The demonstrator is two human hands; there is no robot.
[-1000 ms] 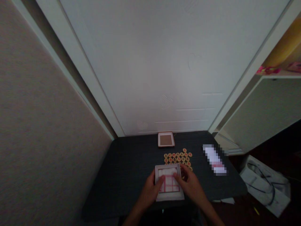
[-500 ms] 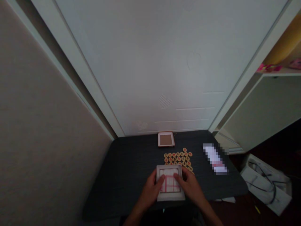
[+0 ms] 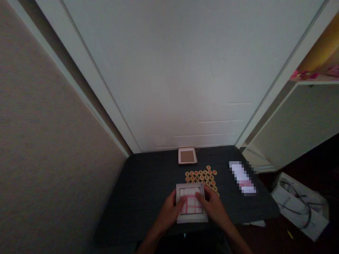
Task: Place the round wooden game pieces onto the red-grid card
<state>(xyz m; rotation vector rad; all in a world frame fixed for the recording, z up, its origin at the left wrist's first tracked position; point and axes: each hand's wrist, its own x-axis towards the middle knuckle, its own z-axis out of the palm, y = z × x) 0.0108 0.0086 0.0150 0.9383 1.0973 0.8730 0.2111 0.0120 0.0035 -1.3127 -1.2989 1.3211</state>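
A square white box with a folded sheet printed with red lines inside rests near the front of a dark table. My left hand grips the box's left side, thumb reaching onto the sheet. My right hand holds its right side, fingers over the rim. Just behind the box lie several round wooden game pieces with red marks. A small square lid with a brown inside sits at the table's far edge.
A white object, blurred out, lies on the table's right part. A white door stands behind the table, a wall at left. A shelf unit is at right, and a white bag lies on the floor.
The box and both hands stay in nearly the same place; the view has shifted slightly. My thumbs have moved a little on the sheet inside the box.
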